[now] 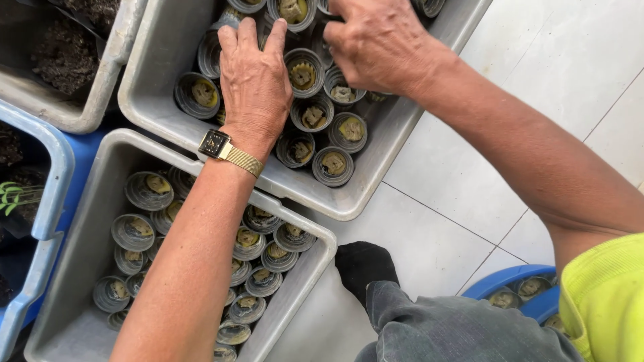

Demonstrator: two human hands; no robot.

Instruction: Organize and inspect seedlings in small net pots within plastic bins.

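The top tub is light grey, and so is the lower tub. The little pots inside are dark grey with thin ring stripes, and each has a yellow-brown lump in the middle. The watch has a black square face and a gold mesh band. The sock is black. The trousers are dark grey. The sleeve is bright yellow-green. The floor tiles are pale grey-white with thin dark lines. The crate at the left is blue, with dark brown soil and a small green plant
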